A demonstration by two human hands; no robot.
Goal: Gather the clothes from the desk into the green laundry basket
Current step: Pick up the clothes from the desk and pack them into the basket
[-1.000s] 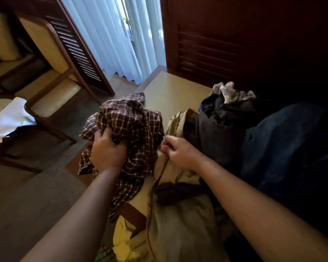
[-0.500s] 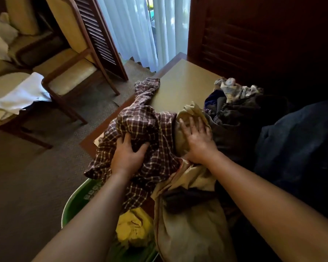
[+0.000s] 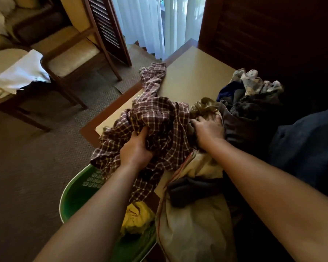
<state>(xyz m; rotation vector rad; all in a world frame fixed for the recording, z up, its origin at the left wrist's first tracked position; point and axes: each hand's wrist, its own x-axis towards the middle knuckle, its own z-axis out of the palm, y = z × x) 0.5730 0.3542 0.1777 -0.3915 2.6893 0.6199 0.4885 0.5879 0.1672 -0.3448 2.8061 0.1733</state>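
A brown plaid shirt (image 3: 159, 118) lies bunched on the desk (image 3: 195, 72), one sleeve trailing toward the far edge. My left hand (image 3: 135, 148) grips a fold of it near the desk's near edge. My right hand (image 3: 208, 129) digs its curled fingers into a beige garment (image 3: 195, 224) that hangs down off the desk front. A green laundry basket (image 3: 74, 195) stands on the floor below my left arm, with a yellow cloth (image 3: 138, 216) inside. More dark clothes (image 3: 250, 108) are heaped on the desk's right side.
A wooden armchair (image 3: 70, 53) with a white cloth (image 3: 21, 72) beside it stands at the left on the carpet. Louvred wooden doors and a white curtain (image 3: 150, 21) are behind the desk. A dark blue fabric mass (image 3: 307, 144) fills the right.
My right hand went from lying flat on the beige garment to clutching it. The view has tipped down, showing more of the basket. My left hand keeps its hold on the plaid shirt.
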